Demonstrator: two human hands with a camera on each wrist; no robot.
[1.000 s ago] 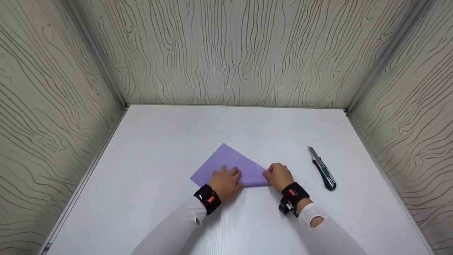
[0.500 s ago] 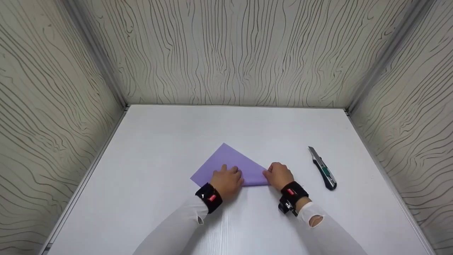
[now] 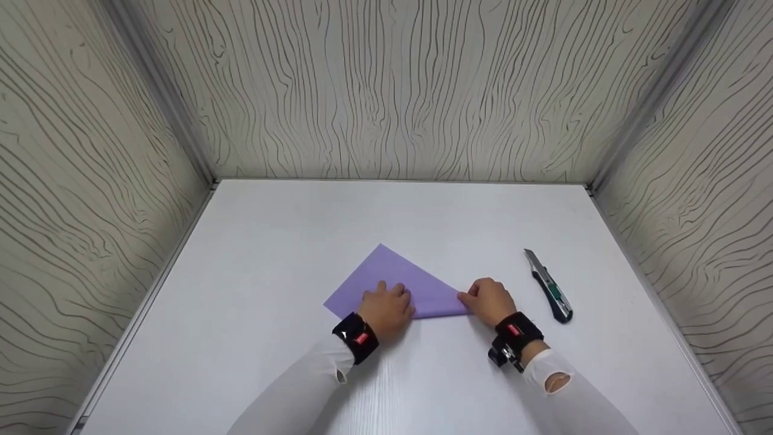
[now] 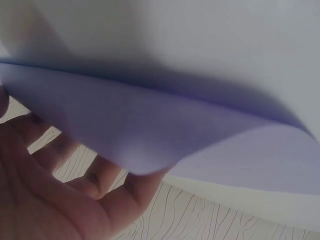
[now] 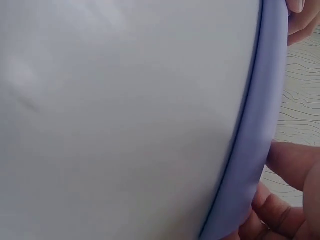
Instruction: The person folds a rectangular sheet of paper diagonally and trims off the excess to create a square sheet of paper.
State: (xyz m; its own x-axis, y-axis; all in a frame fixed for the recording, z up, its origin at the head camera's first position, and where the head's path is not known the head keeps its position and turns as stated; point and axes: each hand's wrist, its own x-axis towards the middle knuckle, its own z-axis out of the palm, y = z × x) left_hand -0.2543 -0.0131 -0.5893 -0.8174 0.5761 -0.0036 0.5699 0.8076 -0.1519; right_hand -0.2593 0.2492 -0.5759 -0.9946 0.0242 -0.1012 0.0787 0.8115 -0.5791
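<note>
A sheet of purple paper (image 3: 386,272) lies on the white table, folded along its near edge, with one point toward the back. My left hand (image 3: 386,311) rests on its lower middle, fingers spread and pressing the sheet down. In the left wrist view, the fingers (image 4: 135,192) lie along the paper (image 4: 125,115), whose edge lifts in a curve above the table. At the right corner, my right hand (image 3: 490,300) pinches the paper between thumb and curled fingers. The right wrist view shows the thumb (image 5: 295,162) at the folded paper edge (image 5: 255,125).
To the right of the right hand lies a utility knife (image 3: 551,290), its blade pointing to the back. The white table (image 3: 272,229) is bordered by wood-grain panels (image 3: 386,90) at the back and both sides. Both wrists wear black straps.
My right hand has slid to the right along the folded edge, showing more of the paper's right end. The left hand stays nearly where it was, and the knife lies still.
</note>
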